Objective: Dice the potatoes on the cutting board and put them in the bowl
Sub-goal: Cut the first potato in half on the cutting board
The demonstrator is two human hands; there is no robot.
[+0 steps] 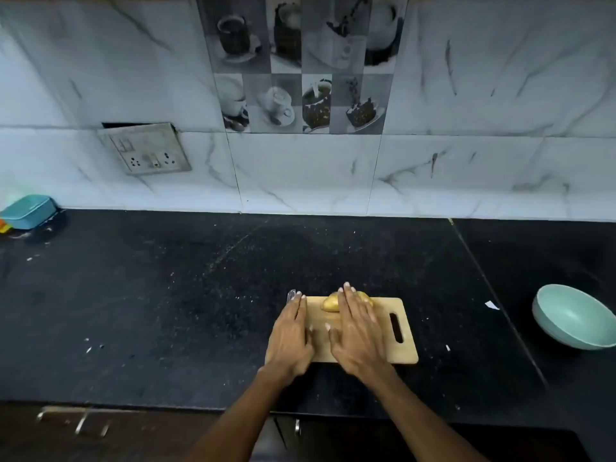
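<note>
A wooden cutting board (396,313) lies on the black counter near its front edge. A yellow potato (330,303) sits at the board's far edge. My right hand (358,331) lies flat with straight fingers over the board, its fingertips reaching across the potato. My left hand (292,331) lies flat with straight fingers over the board's left end. A silvery tip, perhaps a knife (291,294), sticks out beyond my left fingertips; the rest of it is hidden. A pale green bowl (573,316) stands far to the right.
The black counter (166,295) is speckled with small white scraps. A teal box (28,211) stands at the far left against the marble-tiled wall. A switch plate (145,150) is on the wall. Drawer handles (73,421) show below the counter edge.
</note>
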